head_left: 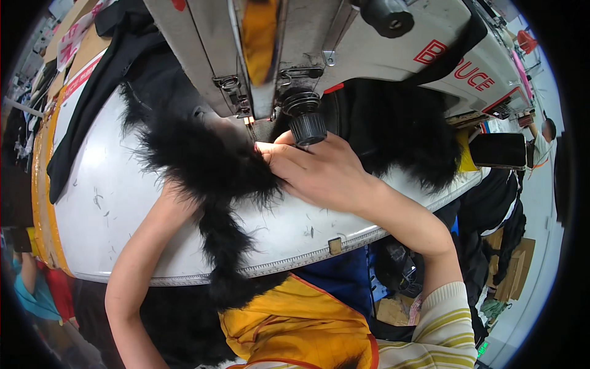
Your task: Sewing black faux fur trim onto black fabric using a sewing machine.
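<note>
At the sewing machine point(344, 43), my right hand point(319, 172) lies just right of the needle point(250, 126), under a black ridged knob point(307, 126). Its thumb and forefinger are closed at the edge of a piece of black fur point(203, 160). My left hand point(178, 200) reaches under that fur from the left; its fingers are mostly hidden, so their grip cannot be made out. The fur bunches in front of the needle, and a narrow strip hangs over the table's front edge. More black furry fabric point(405, 123) is heaped under the machine arm.
The white table point(117, 203) has a measuring tape along its front edge. Black cloth point(92, 117) drapes over its far left. A dark phone-like screen point(499, 150) stands at the right. A yellow apron point(301, 326) covers my lap. Another person's arm point(28, 273) shows at far left.
</note>
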A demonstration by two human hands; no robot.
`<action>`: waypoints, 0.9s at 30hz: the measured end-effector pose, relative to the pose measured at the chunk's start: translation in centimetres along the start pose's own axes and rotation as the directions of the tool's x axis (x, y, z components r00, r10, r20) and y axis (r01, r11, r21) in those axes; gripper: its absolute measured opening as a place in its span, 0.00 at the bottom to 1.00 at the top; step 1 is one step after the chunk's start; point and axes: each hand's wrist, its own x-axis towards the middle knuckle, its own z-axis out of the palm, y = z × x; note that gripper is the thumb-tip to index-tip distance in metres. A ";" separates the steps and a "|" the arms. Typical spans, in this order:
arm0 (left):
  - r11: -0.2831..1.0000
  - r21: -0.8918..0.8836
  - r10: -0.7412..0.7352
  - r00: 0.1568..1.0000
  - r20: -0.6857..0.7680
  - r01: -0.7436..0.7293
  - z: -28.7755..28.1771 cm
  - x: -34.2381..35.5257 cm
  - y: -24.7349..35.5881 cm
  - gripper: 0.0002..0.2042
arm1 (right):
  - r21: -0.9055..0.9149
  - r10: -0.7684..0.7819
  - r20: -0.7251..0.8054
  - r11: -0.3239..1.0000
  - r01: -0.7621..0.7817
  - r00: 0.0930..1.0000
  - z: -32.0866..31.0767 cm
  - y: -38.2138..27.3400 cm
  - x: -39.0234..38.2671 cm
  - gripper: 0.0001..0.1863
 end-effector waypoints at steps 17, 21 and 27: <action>0.916 0.350 0.248 0.962 -0.112 -0.196 1.1 -1.6 -2.2 0.18 | -0.084 -0.137 -0.090 0.988 0.129 0.987 0.2 0.2 0.1 0.07; 0.970 0.205 0.153 0.982 -0.106 -0.129 1.7 -2.3 -3.0 0.19 | -0.173 -0.249 -0.133 0.959 0.225 0.959 0.1 -0.1 0.2 0.08; 0.997 -0.059 0.048 0.986 -0.157 -0.057 2.2 -3.1 -3.6 0.20 | -0.191 -0.241 -0.106 0.957 0.218 0.965 0.2 -0.3 0.3 0.08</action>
